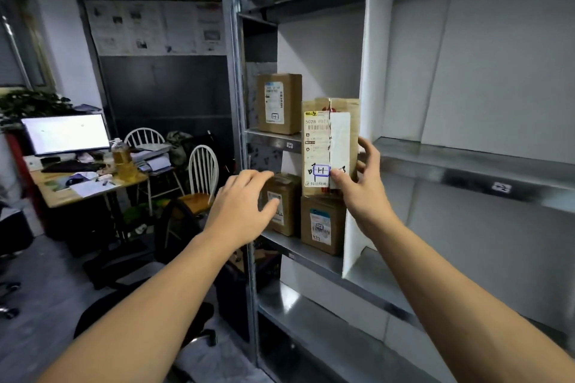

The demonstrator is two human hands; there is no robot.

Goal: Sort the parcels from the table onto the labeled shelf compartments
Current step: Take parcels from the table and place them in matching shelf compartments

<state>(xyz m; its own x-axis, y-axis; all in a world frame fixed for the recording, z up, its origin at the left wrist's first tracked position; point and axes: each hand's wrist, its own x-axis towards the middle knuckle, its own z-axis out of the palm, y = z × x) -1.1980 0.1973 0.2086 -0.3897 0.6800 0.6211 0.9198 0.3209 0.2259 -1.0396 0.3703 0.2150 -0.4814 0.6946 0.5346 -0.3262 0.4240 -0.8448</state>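
Fingers (368, 149) of the right hand (362, 186) wrap the far edge of a tall brown parcel (342, 121), thumb pressed on its white label near a boxed "H" mark (321, 170): this grip is closed on the parcel, which stands upright at the front edge of the shelf, close beside the white divider (375, 71). Whether its base rests on the shelf board or hangs just in front cannot be told. The left hand (241, 205) is spread wide, holding nothing, just left of the held parcel and in front of the shelf's steel upright (231, 71).

Behind and left of the held parcel, one smaller box (279, 102) stands on the upper board above a small "H" tag (289, 145) on the board's front lip, with open room between it and the divider. On the board below stand two more boxes (323, 224), side by side and close together, the left one partly hidden by the left hand. That makes four parcels in all.

Right of the divider the compartments hold nothing visible, and a second tag (501, 187) sits on that board's lip. Left of the shelf, well apart, a bench (59, 193) carries a lit monitor (67, 133) and a bottle (122, 158), with two white chairs (202, 171) beside it.
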